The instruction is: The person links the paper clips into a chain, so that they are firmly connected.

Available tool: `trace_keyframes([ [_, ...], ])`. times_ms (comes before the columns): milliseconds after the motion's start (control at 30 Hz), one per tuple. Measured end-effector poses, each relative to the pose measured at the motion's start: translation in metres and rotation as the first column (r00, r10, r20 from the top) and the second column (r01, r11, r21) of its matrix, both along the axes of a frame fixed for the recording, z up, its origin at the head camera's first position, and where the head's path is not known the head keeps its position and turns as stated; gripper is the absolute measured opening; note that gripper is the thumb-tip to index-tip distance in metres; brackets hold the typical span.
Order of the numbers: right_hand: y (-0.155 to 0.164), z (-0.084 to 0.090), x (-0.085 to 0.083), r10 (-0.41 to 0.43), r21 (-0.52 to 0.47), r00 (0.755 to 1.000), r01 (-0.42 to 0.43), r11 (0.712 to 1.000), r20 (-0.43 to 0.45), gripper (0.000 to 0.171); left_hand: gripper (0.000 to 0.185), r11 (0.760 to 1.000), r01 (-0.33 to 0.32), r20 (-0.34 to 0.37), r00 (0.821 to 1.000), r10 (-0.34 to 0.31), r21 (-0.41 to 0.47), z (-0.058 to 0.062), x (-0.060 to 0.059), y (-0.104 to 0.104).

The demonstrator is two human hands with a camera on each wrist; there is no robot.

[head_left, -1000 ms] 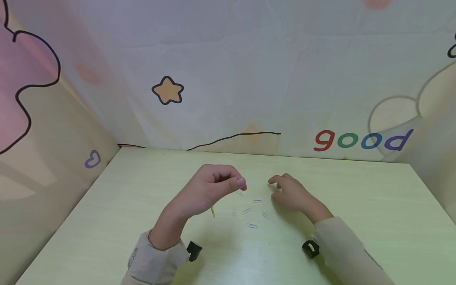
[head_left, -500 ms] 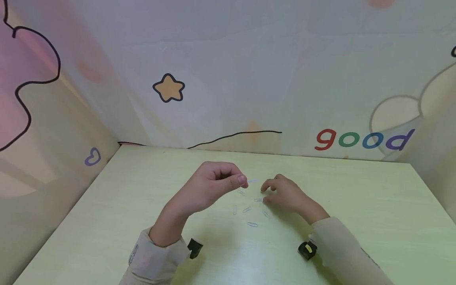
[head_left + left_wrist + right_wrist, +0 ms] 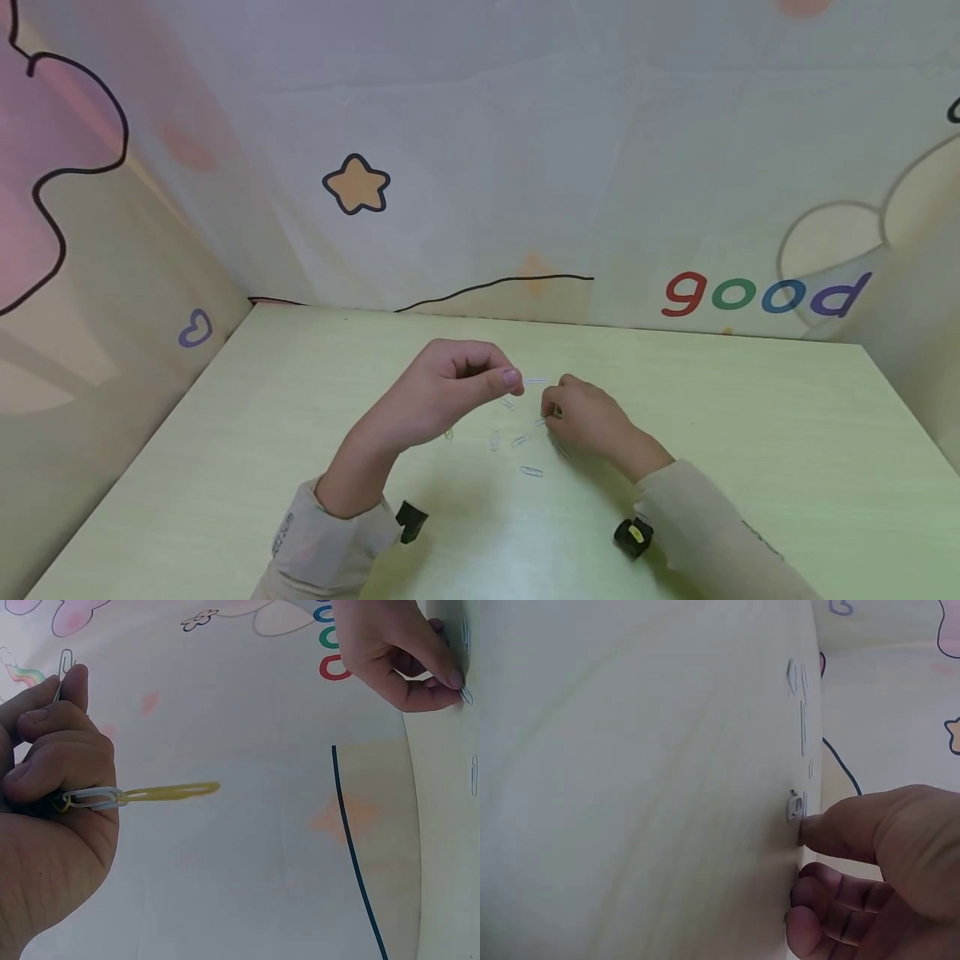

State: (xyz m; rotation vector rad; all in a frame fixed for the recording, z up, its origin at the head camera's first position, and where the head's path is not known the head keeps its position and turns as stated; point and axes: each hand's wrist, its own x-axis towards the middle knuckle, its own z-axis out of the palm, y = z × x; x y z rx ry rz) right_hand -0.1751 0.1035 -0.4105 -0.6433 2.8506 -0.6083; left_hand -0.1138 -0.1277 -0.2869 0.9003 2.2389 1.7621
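Note:
My left hand (image 3: pixel 450 392) is raised above the table, pinching a white paper clip (image 3: pixel 66 660) between thumb and forefinger. Out of its curled lower fingers hangs a linked chain, with a white clip (image 3: pixel 94 797) joined to a yellow paper clip (image 3: pixel 169 793). The rest of the chain is hidden inside the hand. On the tabletop, my right hand (image 3: pixel 588 421) has thumb and forefinger together at one end of another white paper clip (image 3: pixel 541 422). In the left wrist view that clip shows at the right fingertips.
Several loose white paper clips lie between the hands, among them a paper clip (image 3: pixel 532 472) nearest the front and another paper clip (image 3: pixel 495 442) at left. A printed backdrop (image 3: pixel 480 167) stands along the back of the pale table (image 3: pixel 787 433).
My right hand has moved left and down to a white paper clip, and its thumb and forefinger have closed together there. The left hand has stayed nearly still; its hanging yellow clip has swung.

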Motion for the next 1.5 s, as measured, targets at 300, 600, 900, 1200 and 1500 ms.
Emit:
trace_keyframes([
  [300,-0.008,0.002,-0.001,-0.001,0.067,1.000,0.000,0.998,0.022,0.014,0.015,1.000,0.000,-0.006,1.000,0.000,-0.001,0.002,0.002,-0.001],
  [600,-0.005,-0.001,-0.004,-0.015,0.034,0.997,0.013,0.999,0.076,0.014,0.015,1.000,0.016,-0.005,1.000,-0.016,0.011,0.000,0.002,-0.002],
  [900,0.009,0.007,-0.001,-0.096,-0.318,0.967,0.170,0.933,0.236,0.009,0.014,1.000,0.017,-0.013,1.000,-0.017,-0.003,0.000,0.001,-0.001],
  [1200,0.016,0.032,0.007,-0.132,-0.535,0.957,0.255,0.805,0.258,0.023,0.014,0.999,0.004,0.002,1.000,-0.004,-0.038,-0.001,0.001,-0.001],
  [1500,0.028,0.047,0.022,-0.108,-0.613,0.976,0.202,0.763,0.188,0.017,0.013,0.998,-0.017,0.012,1.000,0.017,-0.067,-0.004,-0.001,0.000],
])
